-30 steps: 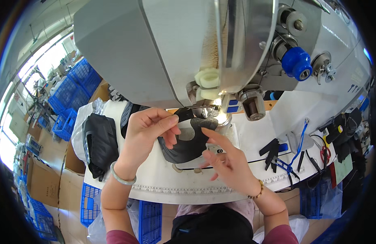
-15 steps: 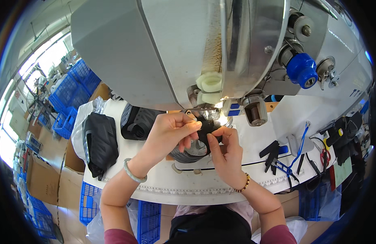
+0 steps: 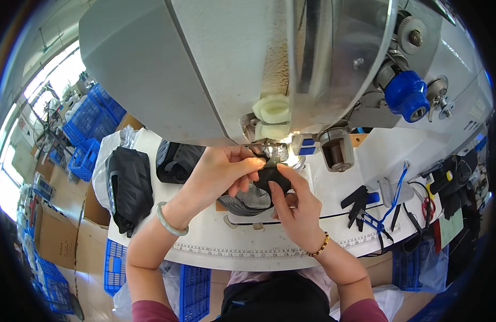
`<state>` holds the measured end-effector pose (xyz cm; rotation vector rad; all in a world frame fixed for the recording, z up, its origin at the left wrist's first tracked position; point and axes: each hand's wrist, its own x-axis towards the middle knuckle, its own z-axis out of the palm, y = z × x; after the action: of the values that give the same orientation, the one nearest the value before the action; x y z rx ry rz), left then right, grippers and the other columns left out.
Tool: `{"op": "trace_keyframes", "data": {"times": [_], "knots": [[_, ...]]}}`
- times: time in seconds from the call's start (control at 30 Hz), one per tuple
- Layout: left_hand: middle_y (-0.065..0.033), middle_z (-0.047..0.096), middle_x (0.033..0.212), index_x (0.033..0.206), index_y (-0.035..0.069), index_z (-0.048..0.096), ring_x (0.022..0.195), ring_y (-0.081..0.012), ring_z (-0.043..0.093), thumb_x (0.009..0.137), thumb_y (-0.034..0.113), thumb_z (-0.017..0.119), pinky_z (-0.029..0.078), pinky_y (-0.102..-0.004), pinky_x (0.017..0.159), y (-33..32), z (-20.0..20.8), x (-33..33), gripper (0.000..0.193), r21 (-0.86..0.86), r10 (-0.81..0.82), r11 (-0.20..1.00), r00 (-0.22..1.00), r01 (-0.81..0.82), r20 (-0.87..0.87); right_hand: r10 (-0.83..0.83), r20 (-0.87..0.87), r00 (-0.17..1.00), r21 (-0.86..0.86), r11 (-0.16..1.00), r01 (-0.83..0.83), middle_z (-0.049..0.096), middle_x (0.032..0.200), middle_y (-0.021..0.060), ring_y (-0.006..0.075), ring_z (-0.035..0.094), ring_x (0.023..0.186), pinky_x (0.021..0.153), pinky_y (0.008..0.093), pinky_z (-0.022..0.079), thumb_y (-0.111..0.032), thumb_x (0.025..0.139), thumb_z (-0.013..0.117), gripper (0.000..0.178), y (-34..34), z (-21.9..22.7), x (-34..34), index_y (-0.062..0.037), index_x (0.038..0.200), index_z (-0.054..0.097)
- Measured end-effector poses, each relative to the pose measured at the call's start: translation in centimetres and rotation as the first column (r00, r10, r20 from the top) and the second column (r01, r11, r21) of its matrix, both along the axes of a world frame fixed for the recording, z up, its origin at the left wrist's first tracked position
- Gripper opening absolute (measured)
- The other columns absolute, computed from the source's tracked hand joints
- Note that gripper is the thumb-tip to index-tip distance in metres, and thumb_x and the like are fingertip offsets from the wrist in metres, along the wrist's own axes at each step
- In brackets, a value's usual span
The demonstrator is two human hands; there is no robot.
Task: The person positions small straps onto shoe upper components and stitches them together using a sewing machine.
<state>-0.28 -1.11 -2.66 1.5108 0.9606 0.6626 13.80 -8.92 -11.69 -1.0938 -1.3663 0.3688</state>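
A black and grey fabric piece (image 3: 247, 200) lies at the needle area (image 3: 276, 153) of a large grey sewing machine (image 3: 221, 70). On its left side my left hand (image 3: 220, 170) pinches the black edge between thumb and forefinger, just in front of the lit presser foot. From the right, my right hand (image 3: 297, 199) grips the same black part with thumb and fingers, its fingertips close to the foot. Part of the cloth is hidden behind both hands.
Folded black fabric pieces (image 3: 128, 185) lie on the white table (image 3: 248, 255) at left. On the right are a blue-handled pair of nippers (image 3: 378, 221), black strips (image 3: 355, 201) and red-handled scissors (image 3: 429, 208). Blue crates (image 3: 196, 292) stand below the table's edge.
The black part now lies flatter and more stretched between my hands at the foot. My right fingers have shifted slightly left along it. The view has tilted a little.
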Motion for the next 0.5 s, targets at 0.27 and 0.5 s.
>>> {"op": "trace_keyframes", "data": {"times": [0.27, 0.5], "knots": [[-0.0025, 0.056, 0.061, 0.085, -0.004, 0.060, 0.042, -0.0045, 0.048, 0.083, 0.014, 0.062, 0.034, -0.0157, 0.036, 0.0, 0.6, 0.2, 0.018, 0.163, -0.011, 0.985, 0.976, 0.047, -0.217, -0.044, 0.133, 0.990, 0.027, 0.999, 0.040, 0.055, 0.077, 0.0098, 0.0132, 0.055, 0.049, 0.044, 0.0267, 0.043, -0.004, 0.080, 0.064, 0.035, -0.2, 0.3, 0.2, -0.0028, 0.113, 0.053], [-0.0029, 0.055, 0.058, 0.087, -0.004, 0.059, 0.044, -0.0057, 0.050, 0.083, 0.012, 0.061, 0.036, -0.0185, 0.039, 0.7, 1.1, -0.1, 0.017, 0.115, -0.146, 0.980, 0.978, 0.163, -0.146, -0.072, 0.162, 0.984, 0.072, 0.996, 0.061, 0.054, 0.075, 0.0083, 0.0136, 0.052, 0.048, 0.046, 0.0273, 0.043, -0.004, 0.080, 0.065, 0.042, -0.1, 0.1, 0.2, -0.0057, 0.120, 0.052]]}}
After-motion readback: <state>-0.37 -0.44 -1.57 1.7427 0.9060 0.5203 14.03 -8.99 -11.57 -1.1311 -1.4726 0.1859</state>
